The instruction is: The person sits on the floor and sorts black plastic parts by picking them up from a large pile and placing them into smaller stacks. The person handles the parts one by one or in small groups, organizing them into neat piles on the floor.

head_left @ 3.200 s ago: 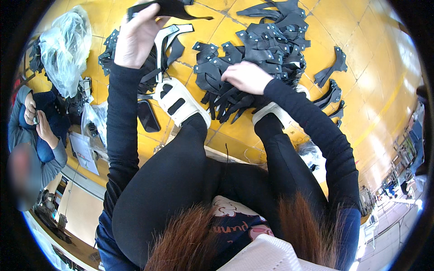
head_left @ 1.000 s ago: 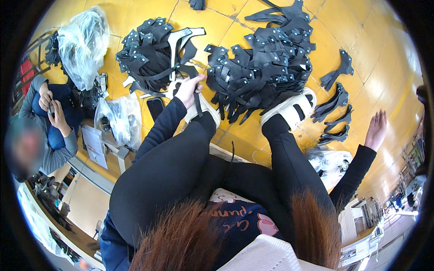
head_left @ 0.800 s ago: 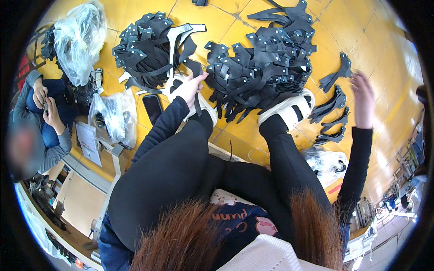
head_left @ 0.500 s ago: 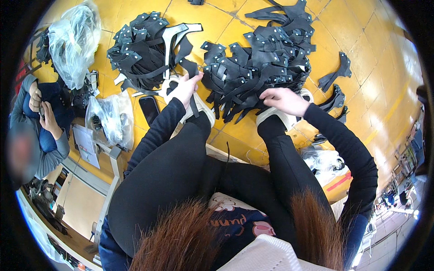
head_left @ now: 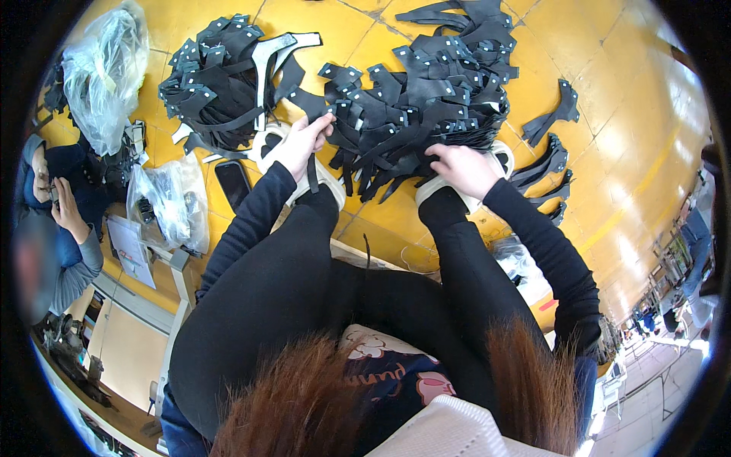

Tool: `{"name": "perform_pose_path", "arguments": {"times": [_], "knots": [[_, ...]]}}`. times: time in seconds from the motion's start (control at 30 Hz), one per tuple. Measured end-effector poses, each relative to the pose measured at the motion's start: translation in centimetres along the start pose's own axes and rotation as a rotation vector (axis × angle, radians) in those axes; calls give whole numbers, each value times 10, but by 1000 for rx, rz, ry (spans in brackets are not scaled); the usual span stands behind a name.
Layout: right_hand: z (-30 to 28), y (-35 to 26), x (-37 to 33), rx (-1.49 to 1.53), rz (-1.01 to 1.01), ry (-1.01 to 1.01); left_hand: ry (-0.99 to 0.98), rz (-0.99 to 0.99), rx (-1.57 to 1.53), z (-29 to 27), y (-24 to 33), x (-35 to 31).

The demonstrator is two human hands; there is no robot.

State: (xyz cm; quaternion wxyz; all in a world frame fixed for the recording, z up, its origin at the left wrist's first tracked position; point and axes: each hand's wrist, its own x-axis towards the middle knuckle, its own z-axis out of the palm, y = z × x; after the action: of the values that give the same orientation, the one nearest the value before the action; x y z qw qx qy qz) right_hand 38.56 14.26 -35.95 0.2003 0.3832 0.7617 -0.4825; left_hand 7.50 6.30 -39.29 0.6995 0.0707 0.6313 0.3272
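Note:
My left hand (head_left: pixel 299 148) is closed with its fingers pressed together around a black Y-shaped fabric strap (head_left: pixel 313 174). The strap's narrow tail hangs below the hand, over my left white shoe (head_left: pixel 329 185). To the right, my right hand (head_left: pixel 466 169) has curled fingers at the near edge of a big heap of black fabric straps (head_left: pixel 426 99). What its fingertips grip is hidden among the straps. Many straps in the heap bear small pale squares at their wide ends. A second heap of black straps (head_left: pixel 209 95) lies beyond my left hand, with a white-faced piece (head_left: pixel 264 65) on its right side.
Several loose straps (head_left: pixel 552 114) lie on the yellow tiled floor (head_left: pixel 601 167) at right. Left stand a dark phone (head_left: pixel 232 183) and clear plastic bags (head_left: pixel 169 202). Another person's hand (head_left: pixel 70 209) shows at far left. A plastic bag (head_left: pixel 518 263) lies by my right leg.
The whole view has shifted slightly, so everything sits farther left. My left hand has moved a little toward the big heap with the strap, and my right fingertips have moved slightly farther away.

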Motion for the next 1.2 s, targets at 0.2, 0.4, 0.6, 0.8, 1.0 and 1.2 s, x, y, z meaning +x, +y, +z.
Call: {"name": "perform_pose_path", "arguments": {"times": [0.2, 0.4, 0.6, 0.8, 1.0, 1.2], "knots": [[20, -14, 2, 61, -66, -156, -18, -4, -8, 0, -3, 2], [8, -6, 12, 60, -155, 103, 44, -24, -10, -7, -5, 6], [-29, 7, 36, -64, -281, 342, 48, -29, -17, -1, 0, 5], [-44, -4, 46, -35, -224, 408, -39, -51, -39, -1, 6, 2], [-54, 19, 30, 4, -192, 476, -43, -48, -23, -3, 4, 3], [-88, 56, 11, 160, 145, 617, -22, -56, -19, -3, 4, 1]]}}
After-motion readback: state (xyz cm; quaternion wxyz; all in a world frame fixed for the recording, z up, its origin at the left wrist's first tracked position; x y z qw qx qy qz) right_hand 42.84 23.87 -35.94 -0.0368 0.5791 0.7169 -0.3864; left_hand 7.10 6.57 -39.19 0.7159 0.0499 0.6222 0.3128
